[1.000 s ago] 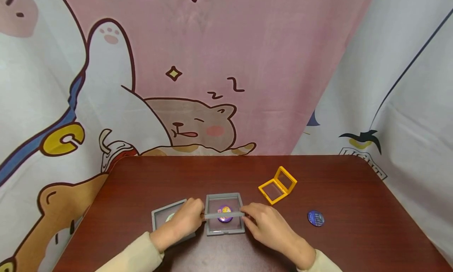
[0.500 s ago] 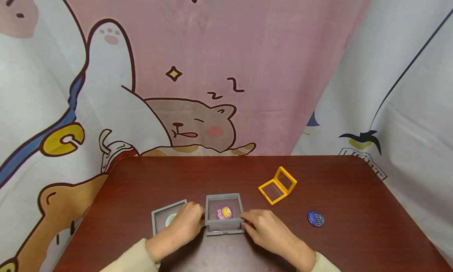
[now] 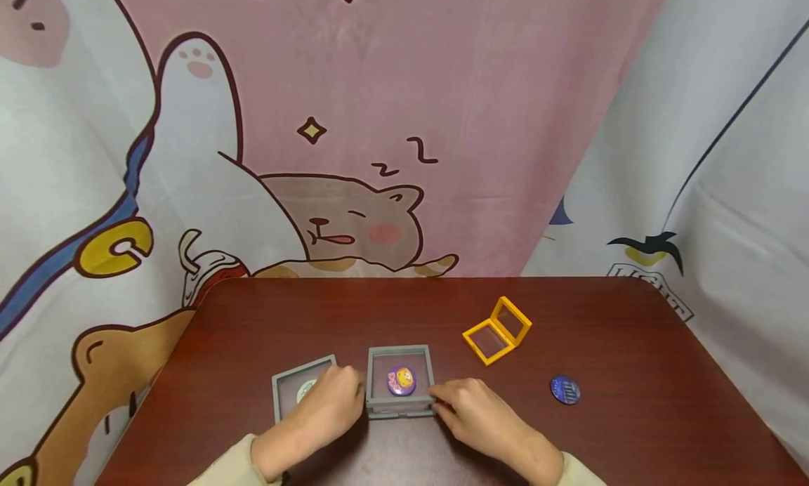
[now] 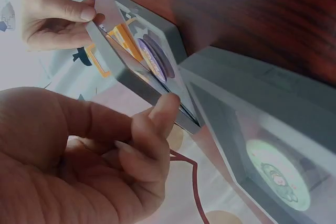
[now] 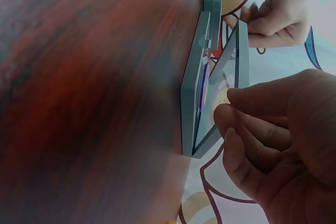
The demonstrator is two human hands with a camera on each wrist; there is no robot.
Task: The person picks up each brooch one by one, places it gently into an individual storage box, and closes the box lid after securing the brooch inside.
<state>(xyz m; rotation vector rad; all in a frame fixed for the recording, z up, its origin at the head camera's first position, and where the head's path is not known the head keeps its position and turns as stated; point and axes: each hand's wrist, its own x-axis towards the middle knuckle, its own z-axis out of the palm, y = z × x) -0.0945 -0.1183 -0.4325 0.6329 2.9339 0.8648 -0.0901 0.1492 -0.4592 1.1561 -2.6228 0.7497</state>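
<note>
Watching the head view, I had the left hand (image 3: pixel 330 403) and the right hand (image 3: pixel 480 410) at opposite sides of a grey case (image 3: pixel 399 348) lying on the tabletop (image 3: pixel 632 345), a purple badge (image 3: pixel 402 381) inside. Its lid (image 3: pixel 395 403) stood slightly raised, so I worried about uneven pressure: one side dropping first could have twisted it, and a badge sitting off-centre might have caught under the rim. A second grey case (image 3: pixel 303 364) sat just beside the left hand, leaving little room there; a careless outward swing could have nudged it. Rightward I had more space, with the yellow case (image 3: pixel 508 355) and the blue badge (image 3: pixel 565 390) apart from the right hand, and open wood ran back to the far edge. From the left wrist, curled fingers held the lid's edge above a narrow wedge where a fingertip could have been trapped. From the right wrist, thumb and forefinger pinched the lid's other side, the badge partly visible within.
</note>
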